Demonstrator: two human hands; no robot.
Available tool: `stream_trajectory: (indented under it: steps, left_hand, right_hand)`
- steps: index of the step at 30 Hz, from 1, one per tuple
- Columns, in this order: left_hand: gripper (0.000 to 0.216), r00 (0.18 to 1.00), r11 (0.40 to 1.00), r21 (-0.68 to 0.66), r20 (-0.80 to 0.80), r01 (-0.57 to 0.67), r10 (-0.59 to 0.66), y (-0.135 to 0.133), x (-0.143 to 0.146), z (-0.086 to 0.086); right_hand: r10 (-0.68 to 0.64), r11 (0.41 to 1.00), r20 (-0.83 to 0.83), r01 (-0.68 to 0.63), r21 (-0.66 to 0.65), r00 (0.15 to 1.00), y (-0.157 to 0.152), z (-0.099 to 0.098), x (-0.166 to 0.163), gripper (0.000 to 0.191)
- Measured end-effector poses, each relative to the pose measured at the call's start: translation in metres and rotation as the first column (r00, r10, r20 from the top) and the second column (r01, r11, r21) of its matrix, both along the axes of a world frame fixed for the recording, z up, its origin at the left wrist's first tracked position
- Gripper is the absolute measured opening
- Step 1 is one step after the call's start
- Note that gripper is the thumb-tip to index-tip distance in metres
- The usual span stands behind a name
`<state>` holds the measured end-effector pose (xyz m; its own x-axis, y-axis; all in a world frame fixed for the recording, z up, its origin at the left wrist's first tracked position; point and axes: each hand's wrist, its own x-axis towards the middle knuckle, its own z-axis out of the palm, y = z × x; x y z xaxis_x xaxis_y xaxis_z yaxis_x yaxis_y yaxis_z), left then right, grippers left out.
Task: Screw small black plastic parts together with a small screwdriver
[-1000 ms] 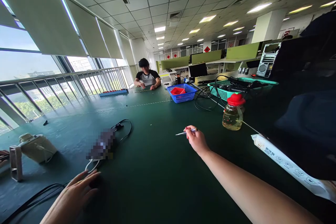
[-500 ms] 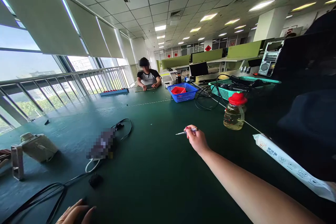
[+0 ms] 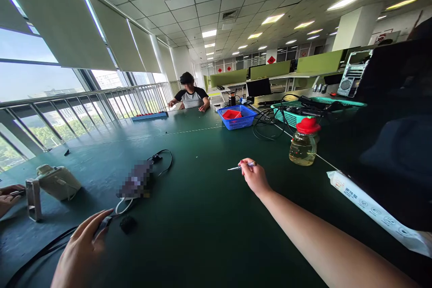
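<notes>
- Your right hand was out over the middle of the dark green table, forearm stretched diagonally up from the lower right corner.
- Thumb and fingers pinched a slim pointed tool; its tip poked out leftward, its other end showed past your knuckles.
- Wrist looked fairly straight, fingers curled in.
- Your left hand came in at lower left, back of the hand up, fingers stretched forward and close together, thumb below them, partly blurred.
- Small grey-and-dark thing at the left fingertips; can't tell what it was or whether you gripped it.
- Dark block lay just right of those fingertips; black cables ran beside the hand, pixelated device with a white cord beyond it.
- Bottle with a red lid stood beyond and right of your right hand.
- Another person's hand showed at the left edge, near a pale canister.
</notes>
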<state>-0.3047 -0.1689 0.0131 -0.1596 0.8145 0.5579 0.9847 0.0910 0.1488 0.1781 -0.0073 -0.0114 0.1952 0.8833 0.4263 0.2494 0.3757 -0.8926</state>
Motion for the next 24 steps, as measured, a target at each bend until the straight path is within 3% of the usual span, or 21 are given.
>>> stream_trajectory:
  steps: [2, 5, 11, 18, 24]
  left_hand:
    - [0.046, 0.994, 0.994, -0.018, -0.025, 0.110, -0.111, 0.015, 0.014, 0.009]
    - [0.046, 0.969, 0.969, -0.064, -0.054, 0.239, -0.242, 0.034, 0.023, 0.006]
    - [0.048, 0.976, 0.976, -0.108, -0.082, 0.190, -0.199, 0.041, 0.013, -0.017]
    - [0.047, 0.942, 0.951, -0.118, -0.151, 0.285, -0.301, 0.034, 0.017, -0.010]
    - [0.045, 0.924, 0.941, -0.112, -0.187, 0.318, -0.335, 0.033, 0.010, -0.015]
  right_hand:
    - [0.000, 1.000, -0.006, 0.000, -0.001, 1.000, 0.000, 0.000, 0.001, 0.051]
    - [0.003, 1.000, -0.016, -0.003, -0.003, 1.000, -0.001, 0.000, 0.001, 0.051]
    - [-0.002, 1.000, 0.005, 0.002, -0.014, 1.000, -0.001, 0.000, 0.001, 0.050]
    - [0.012, 1.000, -0.007, -0.013, -0.022, 1.000, -0.001, 0.000, 0.001, 0.051]
    - [0.008, 1.000, -0.015, -0.009, -0.024, 1.000, 0.000, -0.002, 0.001, 0.052]
